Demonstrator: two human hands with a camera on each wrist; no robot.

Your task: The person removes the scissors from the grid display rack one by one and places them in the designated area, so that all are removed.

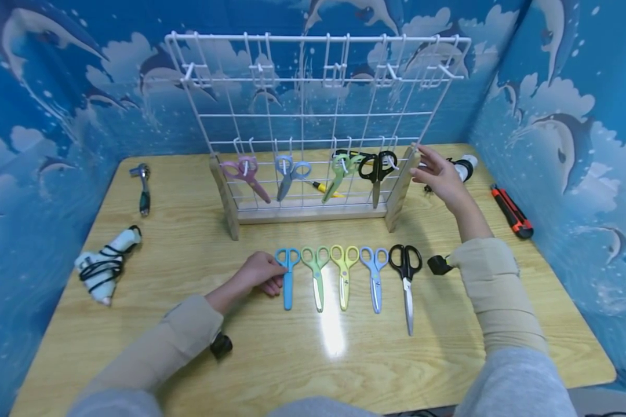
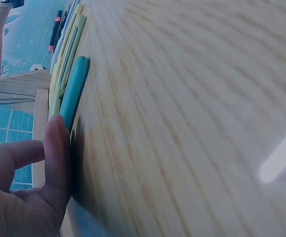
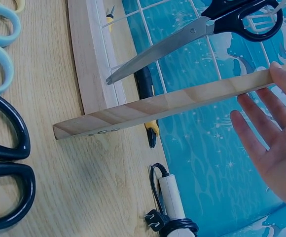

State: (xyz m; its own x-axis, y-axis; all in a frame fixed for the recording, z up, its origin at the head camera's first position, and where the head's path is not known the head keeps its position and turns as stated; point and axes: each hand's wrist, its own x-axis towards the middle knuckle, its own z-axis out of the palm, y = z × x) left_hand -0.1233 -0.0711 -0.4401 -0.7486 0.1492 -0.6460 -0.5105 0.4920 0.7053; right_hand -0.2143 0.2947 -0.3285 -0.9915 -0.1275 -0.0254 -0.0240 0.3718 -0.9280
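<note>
Five pairs of scissors lie in a row on the table, handles toward the rack. At the left end are the teal scissors (image 1: 288, 284), pinched near the pivot by my left hand (image 1: 261, 273); in the left wrist view their blade (image 2: 76, 89) points away from the fingertips. Beside them lie green scissors (image 1: 318, 284), yellow scissors (image 1: 344, 284), blue scissors (image 1: 376, 284) and black scissors (image 1: 407, 272). My right hand (image 1: 440, 179) grips the wooden side post (image 3: 182, 101) of the white wire rack (image 1: 302, 114), thumb on one side and fingers on the other.
On the rack's lower hooks hang pink scissors (image 1: 247, 174), blue-grey scissors (image 1: 288, 176), light green scissors (image 1: 339, 174) and black-handled scissors (image 1: 377, 174). A ratchet wrench (image 1: 144, 191) and a corded white bundle (image 1: 104, 263) lie left; a red utility knife (image 1: 511, 211) and a power strip (image 3: 172, 197) lie right.
</note>
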